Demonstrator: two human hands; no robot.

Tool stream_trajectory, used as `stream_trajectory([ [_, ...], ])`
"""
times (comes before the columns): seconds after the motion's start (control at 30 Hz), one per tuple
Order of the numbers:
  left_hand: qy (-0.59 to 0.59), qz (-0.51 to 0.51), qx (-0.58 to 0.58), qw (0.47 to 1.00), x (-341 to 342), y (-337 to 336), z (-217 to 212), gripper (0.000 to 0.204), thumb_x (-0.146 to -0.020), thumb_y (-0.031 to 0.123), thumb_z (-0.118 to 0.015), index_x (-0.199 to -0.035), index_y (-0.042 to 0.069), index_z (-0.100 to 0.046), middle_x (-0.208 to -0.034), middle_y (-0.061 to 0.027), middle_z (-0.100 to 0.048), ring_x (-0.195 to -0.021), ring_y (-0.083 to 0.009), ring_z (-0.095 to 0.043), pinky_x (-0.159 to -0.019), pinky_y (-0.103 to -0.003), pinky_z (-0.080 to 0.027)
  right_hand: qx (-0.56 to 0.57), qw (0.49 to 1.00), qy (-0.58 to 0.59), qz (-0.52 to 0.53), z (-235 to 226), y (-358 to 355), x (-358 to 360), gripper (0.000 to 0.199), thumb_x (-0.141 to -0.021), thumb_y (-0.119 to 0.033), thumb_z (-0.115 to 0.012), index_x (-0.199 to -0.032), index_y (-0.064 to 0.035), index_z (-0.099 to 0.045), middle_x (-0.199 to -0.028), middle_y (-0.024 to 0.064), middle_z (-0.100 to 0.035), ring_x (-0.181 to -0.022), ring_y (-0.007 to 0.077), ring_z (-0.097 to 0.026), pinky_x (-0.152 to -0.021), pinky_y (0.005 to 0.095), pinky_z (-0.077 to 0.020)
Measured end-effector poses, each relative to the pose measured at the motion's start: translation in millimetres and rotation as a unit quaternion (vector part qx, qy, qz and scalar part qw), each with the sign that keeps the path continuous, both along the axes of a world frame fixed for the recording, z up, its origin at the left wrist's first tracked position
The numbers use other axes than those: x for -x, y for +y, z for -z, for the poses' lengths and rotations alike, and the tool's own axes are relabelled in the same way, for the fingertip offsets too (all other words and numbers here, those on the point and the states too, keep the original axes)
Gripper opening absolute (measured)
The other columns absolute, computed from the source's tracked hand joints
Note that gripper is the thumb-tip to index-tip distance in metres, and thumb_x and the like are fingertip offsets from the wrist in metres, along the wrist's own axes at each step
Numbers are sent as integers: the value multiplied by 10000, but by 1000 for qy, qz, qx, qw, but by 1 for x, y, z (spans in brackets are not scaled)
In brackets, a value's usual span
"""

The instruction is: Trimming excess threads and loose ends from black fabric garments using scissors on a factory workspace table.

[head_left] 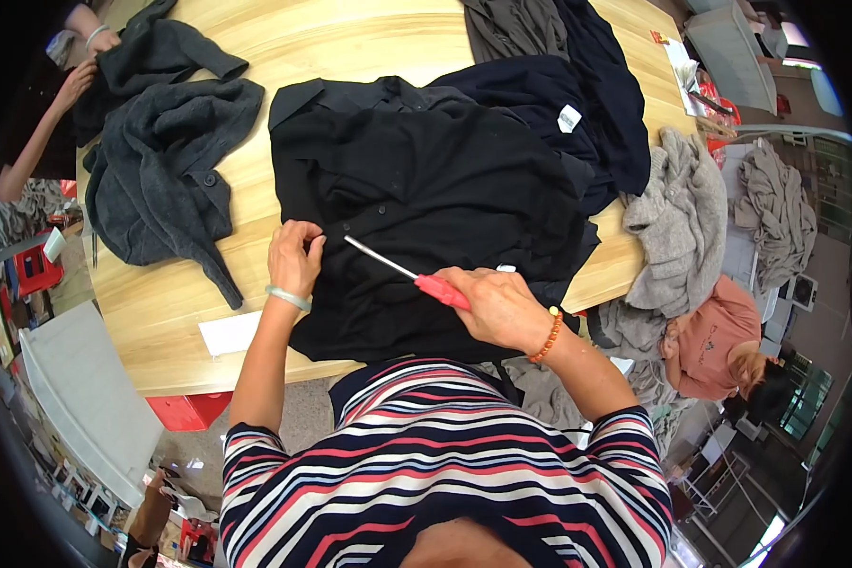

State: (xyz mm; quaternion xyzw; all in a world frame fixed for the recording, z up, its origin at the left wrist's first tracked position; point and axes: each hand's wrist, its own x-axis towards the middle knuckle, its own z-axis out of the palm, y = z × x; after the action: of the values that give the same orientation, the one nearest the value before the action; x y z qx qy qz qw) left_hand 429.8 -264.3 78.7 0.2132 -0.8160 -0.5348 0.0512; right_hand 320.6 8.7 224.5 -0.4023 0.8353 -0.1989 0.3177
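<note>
A black buttoned cardigan [398,170] lies spread on the wooden table right in front of me. My left hand [295,257] is closed in a pinch at the cardigan's left edge, near two small dark buttons. In my right hand [504,305] is a screwdriver-like tool [440,290] with a red handle and a thin straight metal shaft. The shaft points up and left over the cardigan, its tip close beside a button. What kind of tip it has is too small to tell.
Dark grey knitwear [161,170] lies to the left, with another person's hands [87,62] at the far left. Navy garments [540,95] lie at the back right. Light grey knits [677,222] hang over the right edge, near a person in pink [719,341]. A white card [230,333] lies front left.
</note>
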Motion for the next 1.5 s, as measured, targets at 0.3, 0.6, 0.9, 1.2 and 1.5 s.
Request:
stream_trajectory([
  [0.3,-29,-166,-576,800,92,72,-15,261,-885,101,-655,-1118,34,-556,-925,-67,-649,-758,-196,-684,-656,-267,-553,-87,991,11,99,-20,31,19,283,-862,-174,-610,-1128,-92,-556,-760,176,-636,-732,376,-630,-679,444,-499],
  [0.6,10,-183,-545,818,83,72,9,233,-845,50,-689,-1027,47,-543,-838,-66,-656,-747,-176,-683,-656,-255,-551,-91,994,36,52,-19,11,34,225,-862,-186,-589,-1051,-66,-572,-692,185,-637,-690,373,-644,-645,460,-504],
  [0.9,44,-226,-553,801,79,78,1,501,-834,30,-693,-1226,13,-381,-889,-94,-645,-735,-199,-679,-619,-254,-544,-40,998,-2,50,-16,27,34,258,-866,-181,-611,-1099,-86,-554,-795,164,-640,-764,364,-630,-698,438,-496],
  [1.2,114,-289,-615,725,101,29,4,127,-891,142,-661,-837,84,-562,-784,-64,-630,-801,-280,-694,-658,-327,-587,-54,996,7,64,-18,-3,40,267,-857,-168,-610,-1105,-82,-560,-768,174,-644,-762,364,-638,-694,442,-501],
  [1.5,51,15,-463,885,43,33,-92,164,-863,90,-654,-758,34,-541,-709,-108,-634,-623,-238,-656,-598,-311,-526,121,988,12,97,-36,3,55,323,-847,-88,-625,-1162,-59,-559,-950,175,-614,-885,356,-616,-770,382,-494],
])
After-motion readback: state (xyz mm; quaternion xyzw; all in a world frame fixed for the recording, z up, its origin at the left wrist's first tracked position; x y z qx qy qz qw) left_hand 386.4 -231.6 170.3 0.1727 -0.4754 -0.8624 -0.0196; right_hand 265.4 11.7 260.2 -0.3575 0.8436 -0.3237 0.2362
